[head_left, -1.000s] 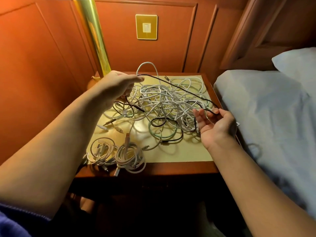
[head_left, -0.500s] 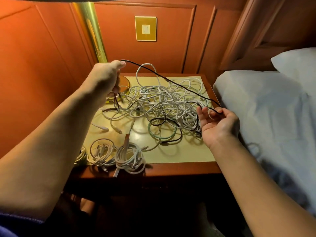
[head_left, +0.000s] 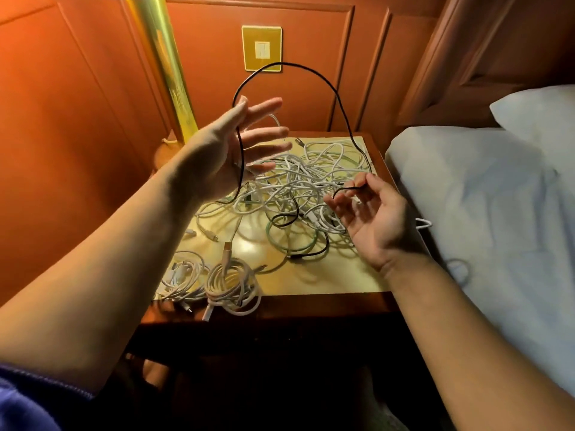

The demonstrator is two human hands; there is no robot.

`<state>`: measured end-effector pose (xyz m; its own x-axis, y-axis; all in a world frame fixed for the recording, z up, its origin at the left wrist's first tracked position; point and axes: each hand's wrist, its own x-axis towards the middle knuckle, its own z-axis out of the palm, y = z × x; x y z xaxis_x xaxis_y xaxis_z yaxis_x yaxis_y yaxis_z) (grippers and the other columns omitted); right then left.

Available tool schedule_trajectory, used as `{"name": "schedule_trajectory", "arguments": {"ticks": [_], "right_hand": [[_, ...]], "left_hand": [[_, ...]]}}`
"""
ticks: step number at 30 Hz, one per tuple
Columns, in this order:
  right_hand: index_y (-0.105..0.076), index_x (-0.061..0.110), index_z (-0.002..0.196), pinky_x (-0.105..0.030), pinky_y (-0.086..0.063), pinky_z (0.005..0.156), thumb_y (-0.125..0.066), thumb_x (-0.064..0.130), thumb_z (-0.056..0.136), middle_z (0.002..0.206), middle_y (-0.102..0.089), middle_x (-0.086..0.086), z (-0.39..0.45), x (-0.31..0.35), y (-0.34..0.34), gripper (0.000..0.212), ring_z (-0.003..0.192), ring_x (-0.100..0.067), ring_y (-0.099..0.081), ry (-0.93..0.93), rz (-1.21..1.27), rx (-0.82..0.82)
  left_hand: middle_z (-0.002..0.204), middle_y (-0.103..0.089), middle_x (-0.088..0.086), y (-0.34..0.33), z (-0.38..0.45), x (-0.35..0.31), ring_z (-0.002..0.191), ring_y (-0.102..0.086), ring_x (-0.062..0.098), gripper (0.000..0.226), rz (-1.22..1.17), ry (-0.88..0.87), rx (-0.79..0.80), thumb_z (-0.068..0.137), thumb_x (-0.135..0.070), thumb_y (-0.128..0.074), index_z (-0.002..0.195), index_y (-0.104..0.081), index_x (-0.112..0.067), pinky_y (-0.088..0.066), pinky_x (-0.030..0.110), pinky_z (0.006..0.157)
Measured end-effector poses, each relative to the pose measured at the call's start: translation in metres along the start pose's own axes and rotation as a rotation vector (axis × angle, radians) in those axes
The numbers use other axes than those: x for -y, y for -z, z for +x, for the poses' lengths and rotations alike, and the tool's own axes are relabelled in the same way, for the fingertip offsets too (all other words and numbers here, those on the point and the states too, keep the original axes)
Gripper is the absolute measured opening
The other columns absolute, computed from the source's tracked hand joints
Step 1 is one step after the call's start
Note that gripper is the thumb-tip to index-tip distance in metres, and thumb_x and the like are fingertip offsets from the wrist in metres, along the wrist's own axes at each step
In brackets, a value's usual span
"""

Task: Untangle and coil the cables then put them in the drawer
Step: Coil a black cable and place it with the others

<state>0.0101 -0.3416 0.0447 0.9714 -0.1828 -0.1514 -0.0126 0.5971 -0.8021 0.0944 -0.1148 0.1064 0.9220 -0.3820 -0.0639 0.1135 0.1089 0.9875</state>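
The black cable (head_left: 323,76) arched high between the hands; the left hand (head_left: 230,147) was spread wide, the cable draped across its palm; the right hand (head_left: 370,216) seemingly pinched the other end, just right of the white tangle (head_left: 305,181) on the nightstand (head_left: 326,284).

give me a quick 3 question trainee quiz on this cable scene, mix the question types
1. True or false: the left hand has its fingers spread.
2. Which cable arcs up between both hands? A white, B black, C green.
3. Fill in: the two coiled white bundles lie at the nightstand's ____ edge.

Key: 1 true. 2 B, the black cable, pinched by the right hand. 3 front.
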Motion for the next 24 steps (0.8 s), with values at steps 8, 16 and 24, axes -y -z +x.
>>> {"name": "schedule_trajectory", "arguments": {"ticks": [8, 16, 24], "right_hand": [[-0.063, 0.013, 0.080, -0.057, -0.043, 0.115, -0.043, 0.024, 0.108, 0.072, -0.067, -0.003, 0.001, 0.000, 0.005, 0.036, 0.070, -0.018, -0.072, 0.012, -0.057, 0.008], [-0.067, 0.016, 0.079, -0.038, -0.060, 0.077, -0.052, 0.027, 0.103, 0.077, -0.065, -0.003, 0.007, 0.005, 0.012, 0.031, 0.069, -0.020, -0.062, -0.008, 0.180, -0.073], [-0.077, 0.022, 0.078, -0.027, -0.047, 0.068, -0.050, 0.026, 0.105, 0.081, -0.067, -0.002, 0.003, 0.005, 0.004, 0.038, 0.069, -0.013, -0.058, -0.014, -0.011, 0.133]], "left_hand": [[0.093, -0.073, -0.002, -0.003, 0.006, -0.009, 0.090, -0.071, 0.016, 0.059, 0.108, -0.252, -0.150, 0.109, -0.054, -0.014, 0.137, -0.062, -0.035, -0.055, 0.039, 0.088], [0.056, -0.034, -0.009, 0.014, 0.002, -0.010, 0.045, -0.026, 0.009, 0.021, 0.140, -0.037, 0.031, 0.102, -0.036, -0.055, 0.091, -0.063, -0.020, -0.025, 0.022, 0.041], [0.071, -0.067, -0.019, -0.064, -0.005, 0.039, 0.065, -0.060, -0.005, 0.015, 0.829, -0.114, 0.206, 0.085, -0.034, -0.078, 0.095, -0.078, -0.023, -0.040, 0.006, 0.050]]}}
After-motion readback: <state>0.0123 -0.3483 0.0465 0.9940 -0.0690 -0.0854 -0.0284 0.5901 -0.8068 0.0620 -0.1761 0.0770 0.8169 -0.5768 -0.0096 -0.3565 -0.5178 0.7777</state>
